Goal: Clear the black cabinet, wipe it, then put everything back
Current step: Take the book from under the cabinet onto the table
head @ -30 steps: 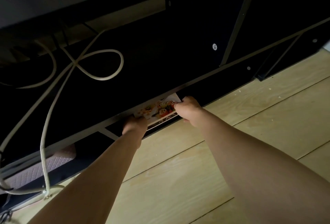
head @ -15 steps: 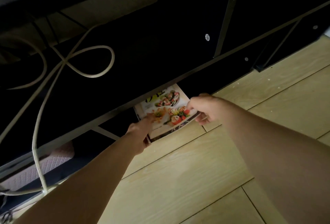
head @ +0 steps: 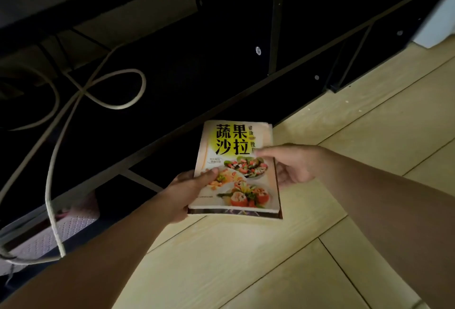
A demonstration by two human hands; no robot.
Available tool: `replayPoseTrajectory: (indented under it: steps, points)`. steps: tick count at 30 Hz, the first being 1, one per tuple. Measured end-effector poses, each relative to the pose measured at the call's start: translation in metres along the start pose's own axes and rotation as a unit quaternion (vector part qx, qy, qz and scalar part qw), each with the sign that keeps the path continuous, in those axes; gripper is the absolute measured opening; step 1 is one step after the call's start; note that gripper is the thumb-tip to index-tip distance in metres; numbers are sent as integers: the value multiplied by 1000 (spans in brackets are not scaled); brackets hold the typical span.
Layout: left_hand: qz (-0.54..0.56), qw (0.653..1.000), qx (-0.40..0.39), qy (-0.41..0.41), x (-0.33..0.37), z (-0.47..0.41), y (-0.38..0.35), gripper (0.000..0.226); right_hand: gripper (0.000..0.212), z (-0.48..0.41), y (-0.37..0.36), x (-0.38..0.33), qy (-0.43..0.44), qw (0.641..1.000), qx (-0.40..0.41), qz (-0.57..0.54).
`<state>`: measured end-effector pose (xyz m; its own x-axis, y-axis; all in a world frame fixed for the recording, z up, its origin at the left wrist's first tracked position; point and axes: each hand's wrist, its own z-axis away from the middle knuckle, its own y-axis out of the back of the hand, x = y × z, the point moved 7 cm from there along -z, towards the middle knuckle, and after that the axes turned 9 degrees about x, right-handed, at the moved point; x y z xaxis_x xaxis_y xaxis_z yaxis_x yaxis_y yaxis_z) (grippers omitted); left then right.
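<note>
Left hand (head: 181,194), right hand (head: 295,167) hold cookbook (head: 237,185); looped cable (head: 115,107) crosses black cabinet (head: 197,82).

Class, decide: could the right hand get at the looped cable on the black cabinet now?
Probably yes: nothing lies between the right hand and the cable, and the left hand grips the cookbook.

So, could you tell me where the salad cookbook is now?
Centre of the head view: the cookbook is over the wooden floor, in front of the black cabinet, left hand gripping its left edge, right hand at its right.
</note>
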<state>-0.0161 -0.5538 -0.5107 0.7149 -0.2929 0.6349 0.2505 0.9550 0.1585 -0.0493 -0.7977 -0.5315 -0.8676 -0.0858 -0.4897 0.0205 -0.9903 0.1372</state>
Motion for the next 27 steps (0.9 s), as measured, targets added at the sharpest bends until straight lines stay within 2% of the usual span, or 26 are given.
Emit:
replayPoseTrajectory:
  steps: [2, 4, 7, 11, 15, 17, 21, 27]
  points:
    - [-22, 999, -31, -10, -4, 10, -8, 52, 54, -1, 3, 1, 22, 994, 58, -87]
    - [-34, 998, -49, -18, -7, 18, -18, 41, 61, 1, 8, 3, 41, 986, 108, -121]
    - [-30, 998, -60, -21, -4, 26, -27, 38, 78, 12, 11, -1, 66, 977, 142, -145]
    - [-18, 998, -51, -9, -3, 31, -25, 43, 65, 27, 17, -13, 122, 968, 178, -132]
    - [-10, 999, -32, 18, -1, 45, -27, 39, 57, 40, 15, -18, 154, 965, 192, -94]
    - [-1, 1000, -19, 21, -2, 46, -25, 47, 54, 46, 11, -18, 156, 966, 190, -77]
    - [15, 1000, 19, -14, -6, 50, -11, 67, 70, 57, -4, -17, 155, 973, 164, -43]
    - [-14, 996, 68, -48, -12, 74, 13, 57, 65, 73, -32, -11, 157, 978, 140, -9]
